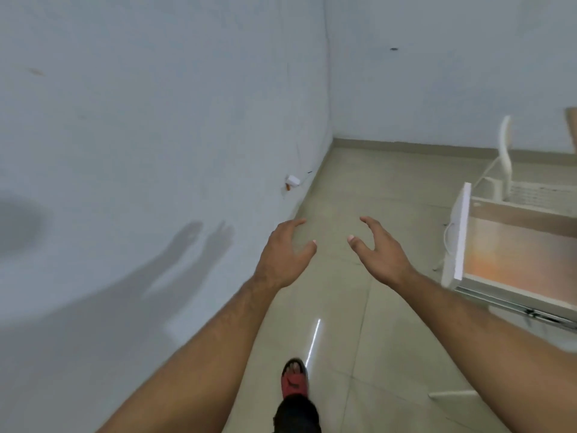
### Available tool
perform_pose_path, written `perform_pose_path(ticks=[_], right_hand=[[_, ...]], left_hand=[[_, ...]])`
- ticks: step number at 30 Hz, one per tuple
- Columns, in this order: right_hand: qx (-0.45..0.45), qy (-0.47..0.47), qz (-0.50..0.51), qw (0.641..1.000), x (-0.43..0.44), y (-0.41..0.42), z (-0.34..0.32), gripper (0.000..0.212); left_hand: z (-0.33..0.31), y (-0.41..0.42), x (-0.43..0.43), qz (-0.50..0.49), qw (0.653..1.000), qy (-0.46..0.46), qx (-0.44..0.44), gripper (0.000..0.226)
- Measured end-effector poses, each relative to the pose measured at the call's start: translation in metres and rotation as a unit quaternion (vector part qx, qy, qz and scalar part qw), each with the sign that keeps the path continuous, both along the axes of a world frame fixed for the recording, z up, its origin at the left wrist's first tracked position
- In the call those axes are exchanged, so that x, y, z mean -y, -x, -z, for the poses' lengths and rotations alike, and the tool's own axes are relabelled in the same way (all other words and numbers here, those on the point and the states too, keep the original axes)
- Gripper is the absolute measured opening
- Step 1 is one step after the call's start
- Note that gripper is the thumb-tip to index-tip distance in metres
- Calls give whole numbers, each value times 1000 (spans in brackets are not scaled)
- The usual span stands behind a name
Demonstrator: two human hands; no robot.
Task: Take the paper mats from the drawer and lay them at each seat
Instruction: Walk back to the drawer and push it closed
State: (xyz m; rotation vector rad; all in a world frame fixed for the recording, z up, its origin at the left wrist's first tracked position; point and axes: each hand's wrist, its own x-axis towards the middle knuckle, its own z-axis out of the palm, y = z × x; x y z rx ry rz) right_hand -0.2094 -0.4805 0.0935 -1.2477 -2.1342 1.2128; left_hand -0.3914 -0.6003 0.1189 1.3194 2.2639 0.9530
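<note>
L hand (285, 254) and R hand (379, 251) both out in front, palms roughly facing, fingers loosely curved and spread. Both empty, wide, touching nothing, w/ a gap between them. Both over bare floor (359, 182), not over the drawer.

Drawer (460, 235) stands open at far R, white front panel nearest the hands and metal runner showing along its near side. R hand near the panel but apart from it. Inside is a tan-orange flat surface, blurred. Can't tell if that is the mats or just the drawer base. No loose sheet seen elsewhere.

White chair (505, 151) behind the drawer. No tabletop or seat places clearly in view. Wall (156, 120) at L w/ hand shadows (193, 242). Red sandal (295, 382) at bottom centre.

Judgement: step in hand is the fetch, and nothing is laid yet.

To do it well:
- Turn R so the drawer sits centred under both hands before reaching.
- Go in over the front panel, not thru the side. Mind the runner edge.
- Paper is thin, so slide flat fingers under the stack edge w/ thumb on top and lift the lot level. Don't claw from above, as that creases it.
- Support w/ both hands so sheets don't fan or drop.
</note>
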Motion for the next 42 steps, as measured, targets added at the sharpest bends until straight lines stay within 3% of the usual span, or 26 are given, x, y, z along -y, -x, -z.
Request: perform_pose_path(ticks=[8, 11, 14, 22, 26, 29, 31, 35, 38, 42], right_hand=[[6, 79, 188, 979, -117, 33, 32, 60], [-14, 127, 282, 951, -147, 38, 35, 60], [-51, 179, 394, 900, -176, 37, 40, 58], [-171, 282, 607, 724, -241, 4, 83, 54], [-247, 345, 642, 638, -266, -9, 112, 22], [-305, 386, 668, 559, -278, -16, 123, 24], [-353, 387, 693, 496, -285, -20, 128, 26], [-461, 358, 736, 344, -293, -18, 142, 43], [-508, 326, 761, 237, -303, -24, 149, 47], [-550, 275, 779, 125, -319, -30, 155, 59]], left_hand=[[39, 56, -203, 213, 976, 46, 3, 55], [42, 59, -270, 295, 953, 64, 0, 56], [46, 45, -337, 363, 928, 77, 12, 55], [78, -40, -451, 506, 840, 195, 29, 61], [91, -79, -487, 458, 819, 328, 110, 57], [103, -101, -510, 388, 816, 393, 173, 32], [110, -119, -525, 360, 811, 414, 204, 21], [128, -148, -545, 305, 765, 495, 277, 57], [140, -168, -559, 270, 723, 546, 327, 62], [155, -194, -580, 221, 697, 582, 355, 67]])
